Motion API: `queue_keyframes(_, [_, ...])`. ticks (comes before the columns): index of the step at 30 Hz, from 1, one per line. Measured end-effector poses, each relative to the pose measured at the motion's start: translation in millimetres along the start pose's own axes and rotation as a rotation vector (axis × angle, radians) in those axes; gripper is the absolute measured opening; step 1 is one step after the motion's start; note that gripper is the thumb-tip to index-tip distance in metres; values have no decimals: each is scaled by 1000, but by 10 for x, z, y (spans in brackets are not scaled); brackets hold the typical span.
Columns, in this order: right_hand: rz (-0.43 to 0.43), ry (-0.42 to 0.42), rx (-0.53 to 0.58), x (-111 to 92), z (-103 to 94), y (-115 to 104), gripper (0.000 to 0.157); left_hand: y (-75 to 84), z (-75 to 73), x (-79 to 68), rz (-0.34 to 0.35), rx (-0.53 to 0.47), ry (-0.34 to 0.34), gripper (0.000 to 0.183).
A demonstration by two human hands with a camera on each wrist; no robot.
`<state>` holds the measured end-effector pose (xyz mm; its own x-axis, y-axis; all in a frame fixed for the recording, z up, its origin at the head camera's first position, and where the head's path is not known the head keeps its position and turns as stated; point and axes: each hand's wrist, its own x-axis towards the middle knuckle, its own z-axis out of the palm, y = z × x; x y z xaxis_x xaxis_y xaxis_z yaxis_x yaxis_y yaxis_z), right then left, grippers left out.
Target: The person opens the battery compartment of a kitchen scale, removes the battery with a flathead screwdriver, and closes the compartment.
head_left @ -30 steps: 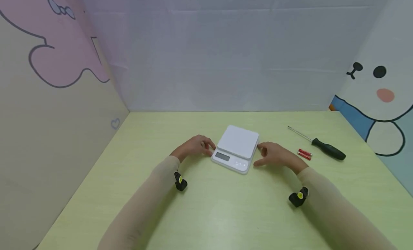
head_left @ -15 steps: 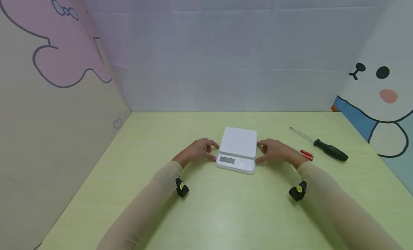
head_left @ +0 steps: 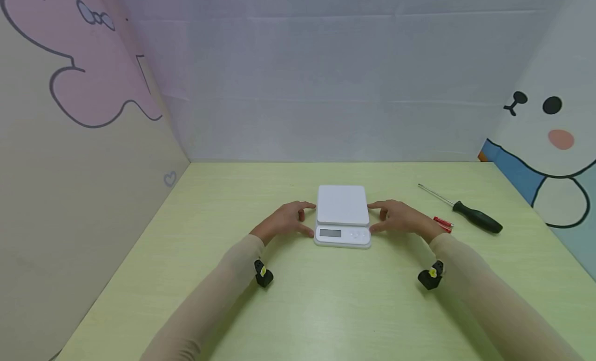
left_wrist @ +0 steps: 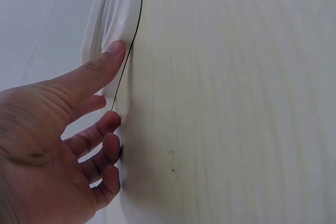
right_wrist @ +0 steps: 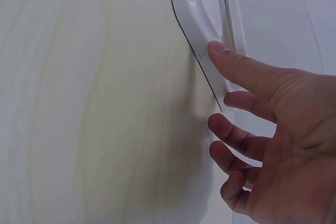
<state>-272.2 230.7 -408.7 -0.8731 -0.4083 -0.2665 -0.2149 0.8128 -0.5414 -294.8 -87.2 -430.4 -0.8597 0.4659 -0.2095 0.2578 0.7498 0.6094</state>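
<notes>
A white kitchen scale (head_left: 342,206) with a small grey display (head_left: 330,232) lies flat on the table, its display end facing me. At its left side my left hand (head_left: 289,220) touches the edge with thumb and index finger. The left wrist view shows that thumb (left_wrist: 105,69) on the scale's side wall (left_wrist: 122,17), while the other fingers bend loosely beside it. My right hand (head_left: 396,216) mirrors this at the right side. In the right wrist view, its thumb (right_wrist: 236,64) presses the base's side (right_wrist: 194,24), the lower fingers loosely bent near the tabletop.
To the right lies a screwdriver (head_left: 477,216) with a black handle, its shaft pointing to the back left. Small red batteries (head_left: 444,224) lie between it and my right wrist, partly overlapped by the arm. A pale wall (head_left: 326,92) stands behind the table.
The scale has turned from a slant to nearly square with me, its display end swinging right and its far end left. Both hands have stayed along its sides and shifted slightly with it.
</notes>
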Motion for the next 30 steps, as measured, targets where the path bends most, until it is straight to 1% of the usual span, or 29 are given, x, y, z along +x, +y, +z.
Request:
queue_keyframes(8, [1, -11, 13, 4, 3, -7, 73, -18, -1, 6, 2, 17, 6, 77])
queue_keyframes(16, [-21, -2, 2, 2, 16, -8, 71, -24, -4, 5, -18, 13, -3, 77])
queue_keyframes(26, [-26, 6, 8, 11, 35, 2, 70, -37, -14, -2, -10, 9, -2, 77])
queue_keyframes(30, [-23, -1, -7, 16, 27, 14, 70, -44, -18, -8, -3, 2, -13, 77])
